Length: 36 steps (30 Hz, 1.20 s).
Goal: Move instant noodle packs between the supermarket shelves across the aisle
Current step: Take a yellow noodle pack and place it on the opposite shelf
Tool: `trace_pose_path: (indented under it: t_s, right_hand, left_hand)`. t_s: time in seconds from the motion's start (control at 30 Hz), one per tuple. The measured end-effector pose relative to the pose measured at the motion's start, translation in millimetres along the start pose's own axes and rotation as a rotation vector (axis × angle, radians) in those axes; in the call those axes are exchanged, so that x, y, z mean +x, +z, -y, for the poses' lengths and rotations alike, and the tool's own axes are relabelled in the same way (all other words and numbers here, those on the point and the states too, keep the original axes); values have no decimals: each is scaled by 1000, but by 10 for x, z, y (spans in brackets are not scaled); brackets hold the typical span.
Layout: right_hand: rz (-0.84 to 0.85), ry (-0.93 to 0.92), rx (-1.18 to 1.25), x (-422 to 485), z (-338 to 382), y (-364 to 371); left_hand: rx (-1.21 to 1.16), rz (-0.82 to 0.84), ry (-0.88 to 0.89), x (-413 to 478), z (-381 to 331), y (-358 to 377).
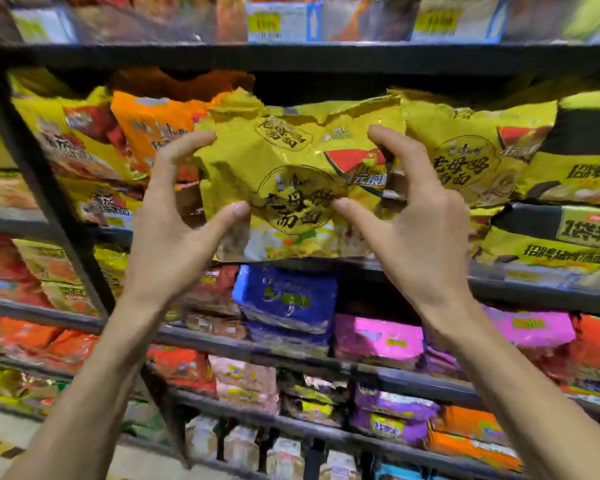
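A large yellow instant noodle pack (291,157) with black writing stands at the front of the middle shelf (534,275), its bottom edge at the shelf lip. My left hand (174,230) grips its left side, fingertips on the upper left corner and thumb pressed on the front. On the right side, my right hand (416,223) has its fingers curled over the upper right part and its thumb on the printed label. Both forearms reach up from below.
A matching yellow pack (465,157) sits right of the held one, with yellow-and-black packs (575,188) beyond it. Orange and red packs (142,133) stand to the left. A black upright post (49,188) runs down the left. Lower shelves hold blue (288,296), pink and purple packs.
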State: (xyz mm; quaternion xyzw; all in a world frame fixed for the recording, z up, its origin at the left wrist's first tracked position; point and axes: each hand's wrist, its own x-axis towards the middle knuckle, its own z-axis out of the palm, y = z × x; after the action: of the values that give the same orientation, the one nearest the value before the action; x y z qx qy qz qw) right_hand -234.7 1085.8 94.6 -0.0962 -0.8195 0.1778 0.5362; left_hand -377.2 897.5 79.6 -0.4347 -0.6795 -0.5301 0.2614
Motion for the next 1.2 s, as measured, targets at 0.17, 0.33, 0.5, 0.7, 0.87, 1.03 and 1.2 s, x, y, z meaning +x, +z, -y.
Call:
trace_pose_path:
  t_s: [0.17,0.33,0.5,0.7,0.87,1.03,1.2]
  right_hand:
    - [-84,-61,-3,313,-160,245]
    - [-157,-168,-18,325,-414,459]
    - [-182,-180,42,260,-628,713]
    - [-203,-188,43,242,-821,864]
    - [-209,-208,11,212,-876,935]
    - [-193,-193,-20,198,-822,993]
    - [-135,-110,-59,309,-789,900]
  left_hand:
    - [-45,-69,72,301,207,206]
    - [-133,-70,46,350,363,393]
    - [-225,-79,23,341,626,567]
    - [-197,-118,-8,305,737,842]
    - [-173,-124,-37,305,792,928]
    - [-158,-103,-25,381,909,914]
    - [-192,-18,-40,519,939,860]
